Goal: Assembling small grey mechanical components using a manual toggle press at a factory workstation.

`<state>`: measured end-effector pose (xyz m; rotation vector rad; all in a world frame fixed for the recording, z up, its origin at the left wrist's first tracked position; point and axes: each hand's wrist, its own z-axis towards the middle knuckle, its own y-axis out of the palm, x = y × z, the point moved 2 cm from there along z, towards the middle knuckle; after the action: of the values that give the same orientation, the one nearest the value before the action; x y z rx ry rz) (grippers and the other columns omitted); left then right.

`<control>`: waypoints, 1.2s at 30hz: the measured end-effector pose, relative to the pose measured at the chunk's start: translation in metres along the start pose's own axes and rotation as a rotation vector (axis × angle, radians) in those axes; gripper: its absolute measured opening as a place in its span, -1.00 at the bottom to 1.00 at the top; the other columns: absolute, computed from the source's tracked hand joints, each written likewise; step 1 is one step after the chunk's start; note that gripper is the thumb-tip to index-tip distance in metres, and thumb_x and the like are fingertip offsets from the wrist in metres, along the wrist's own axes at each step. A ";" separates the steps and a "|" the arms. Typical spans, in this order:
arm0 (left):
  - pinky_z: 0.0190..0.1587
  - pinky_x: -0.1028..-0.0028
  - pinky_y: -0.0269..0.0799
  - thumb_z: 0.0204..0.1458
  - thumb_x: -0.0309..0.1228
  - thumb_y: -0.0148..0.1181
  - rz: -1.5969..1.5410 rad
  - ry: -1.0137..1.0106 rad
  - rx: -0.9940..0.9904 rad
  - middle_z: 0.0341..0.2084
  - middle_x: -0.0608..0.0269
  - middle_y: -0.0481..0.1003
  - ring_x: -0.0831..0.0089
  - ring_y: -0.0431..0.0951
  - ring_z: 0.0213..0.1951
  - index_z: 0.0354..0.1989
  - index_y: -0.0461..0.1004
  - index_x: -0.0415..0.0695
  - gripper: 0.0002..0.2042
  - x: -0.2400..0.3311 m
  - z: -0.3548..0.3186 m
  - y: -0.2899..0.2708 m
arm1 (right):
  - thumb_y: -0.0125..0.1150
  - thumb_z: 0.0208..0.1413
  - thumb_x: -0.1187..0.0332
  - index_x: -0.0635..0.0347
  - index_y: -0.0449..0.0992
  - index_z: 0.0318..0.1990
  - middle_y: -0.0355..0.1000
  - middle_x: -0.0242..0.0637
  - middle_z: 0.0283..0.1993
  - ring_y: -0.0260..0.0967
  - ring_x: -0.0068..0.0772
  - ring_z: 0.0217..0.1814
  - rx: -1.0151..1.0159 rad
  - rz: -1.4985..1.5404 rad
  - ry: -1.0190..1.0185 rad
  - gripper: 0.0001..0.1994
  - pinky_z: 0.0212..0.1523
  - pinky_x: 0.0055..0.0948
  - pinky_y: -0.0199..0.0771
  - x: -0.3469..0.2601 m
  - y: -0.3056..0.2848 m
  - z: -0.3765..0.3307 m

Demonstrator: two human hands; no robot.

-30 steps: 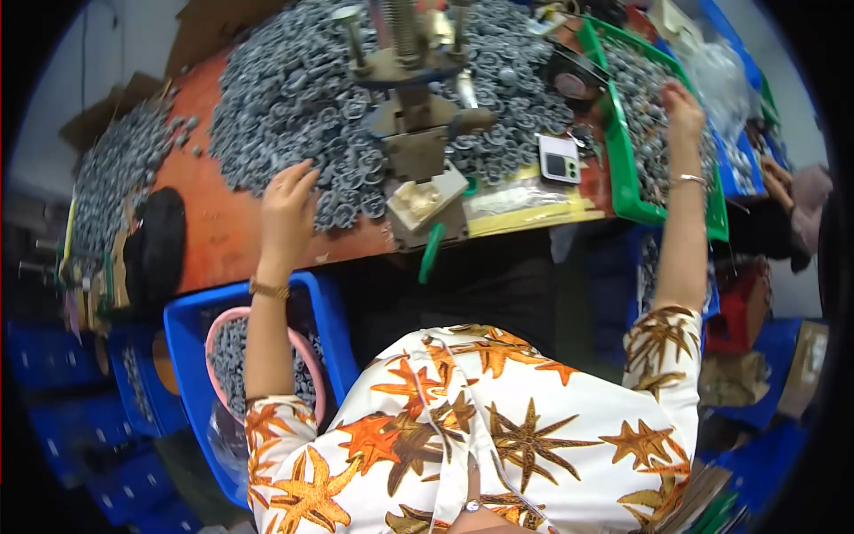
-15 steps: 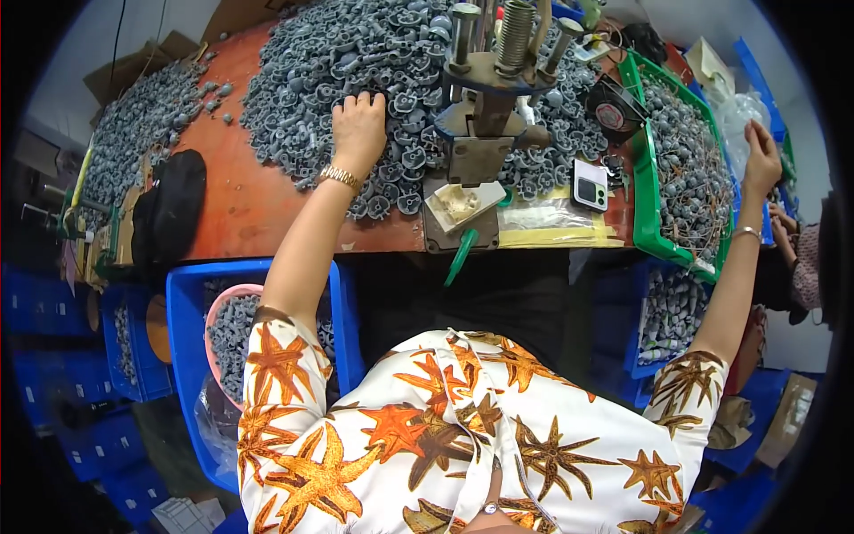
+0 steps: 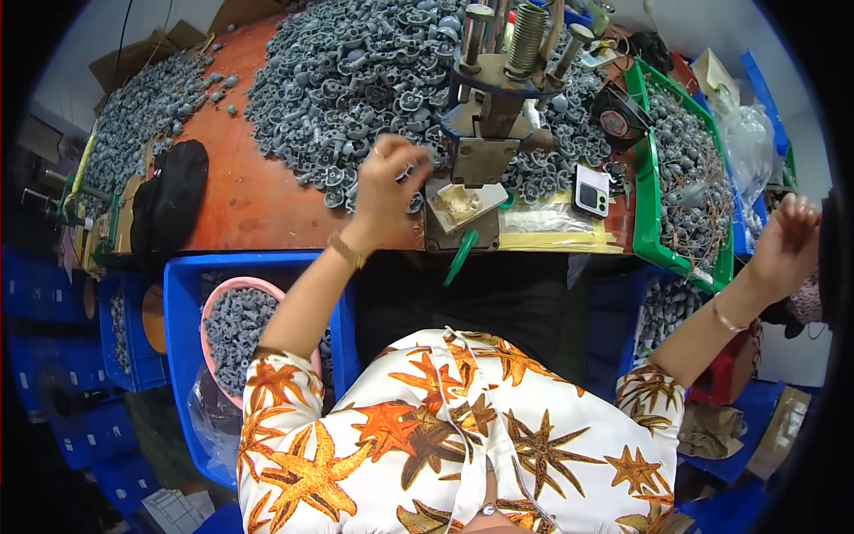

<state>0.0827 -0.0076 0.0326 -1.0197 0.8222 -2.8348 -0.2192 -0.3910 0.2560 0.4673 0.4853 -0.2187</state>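
Observation:
My left hand hovers at the near edge of a big heap of grey metal parts on the orange table, its fingers curled around one grey part, just left of the press fixture. My right hand is stretched far right, past the green tray of grey parts; its fingers are bent and I cannot see anything in it.
A phone lies right of the fixture's base. A black bag sits at the table's left. Below the table's edge a blue crate holds a pink bowl of grey parts. More blue crates stand left and right.
My left hand has come back from the heap toward the fixture, now curled on a part. My right hand has swung farther right and lower, away from the green tray.

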 end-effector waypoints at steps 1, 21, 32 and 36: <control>-0.31 0.44 0.44 -0.21 -0.62 0.32 -0.035 0.039 -0.014 -0.32 0.17 0.45 0.30 0.50 -0.33 -0.32 0.54 -0.17 -0.78 0.011 -0.013 0.005 | 0.13 0.11 0.47 0.41 0.46 -0.23 0.26 -0.29 -0.39 0.14 -0.40 -0.29 -0.064 0.079 0.088 -0.85 -0.19 -0.49 0.19 0.010 0.016 -0.016; -0.11 0.36 0.40 -0.07 -0.60 0.17 0.228 -0.103 0.098 -0.24 0.10 0.53 0.20 0.50 -0.17 -0.23 0.52 -0.23 -0.81 -0.019 -0.031 -0.009 | 0.10 0.14 0.51 0.33 0.52 -0.31 0.45 -0.41 -0.48 0.18 -0.83 -0.57 -0.126 -0.102 0.873 -0.91 -0.57 -0.77 0.12 0.154 0.141 -0.218; -0.11 0.26 0.28 -0.09 -0.37 0.23 0.928 -0.180 -0.083 -0.34 0.21 0.51 0.23 0.44 -0.16 -0.26 0.51 -0.06 -0.81 -0.088 0.015 -0.037 | 0.00 0.18 0.50 0.34 0.43 -0.12 0.26 -0.52 -0.58 0.11 -0.80 -0.61 -0.109 -0.182 0.902 -0.84 -0.59 -0.75 0.06 0.175 0.162 -0.212; -0.23 0.17 0.41 -0.07 -0.42 0.19 0.848 -0.183 -0.145 -0.39 0.02 0.49 0.04 0.50 -0.29 -0.27 0.48 -0.18 -0.81 -0.104 0.025 -0.039 | 0.07 0.16 0.47 0.30 0.39 -0.25 0.42 -0.39 -0.50 0.37 -0.71 -0.54 -0.160 -0.191 0.961 -0.92 -0.58 -0.77 0.30 0.181 0.161 -0.215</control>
<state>0.1855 0.0338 0.0060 -0.6850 1.1099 -1.9654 -0.0980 -0.1638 0.0585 0.3463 1.4802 -0.1245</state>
